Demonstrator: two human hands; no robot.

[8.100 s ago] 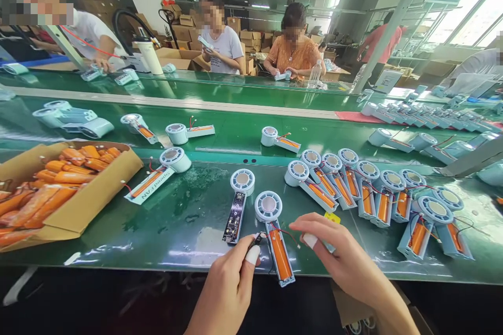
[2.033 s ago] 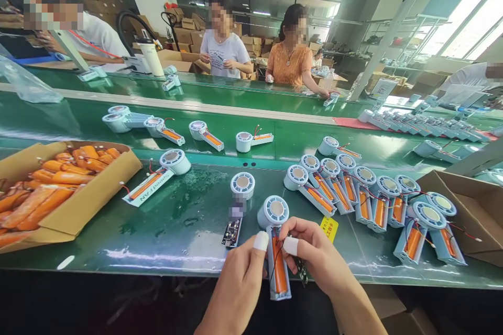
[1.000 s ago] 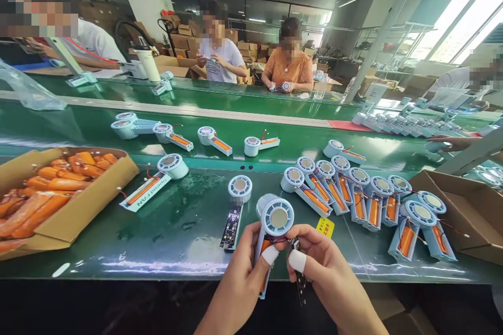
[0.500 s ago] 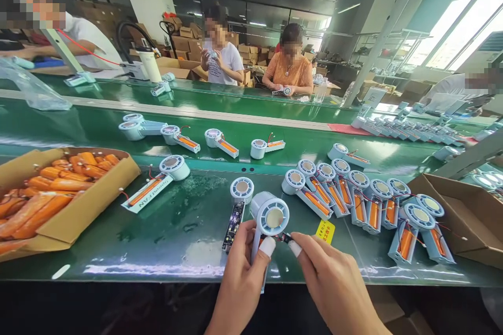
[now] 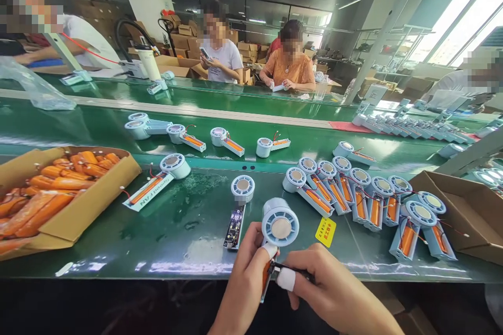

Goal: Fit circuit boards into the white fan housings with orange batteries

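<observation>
My left hand is closed round the handle of a light blue handheld fan, its round head up and tilted toward me. An orange battery shows in the handle's open channel. My right hand pinches a small black circuit board, held against the handle; a white connector sits near its end. Both my thumbs wear white finger covers. Just left of my hands another fan lies on the table, with a dark circuit board along its handle.
On the left stands a cardboard box of orange batteries. Several fans with batteries are clustered at right, beside another cardboard box. A yellow tag lies on the table. More fans rest on the green belt; co-workers sit beyond.
Both my hands have come lower and nearer with the fan. My right hand has turned and brought the black board down along the handle. The fans on the belt have shifted slightly right.
</observation>
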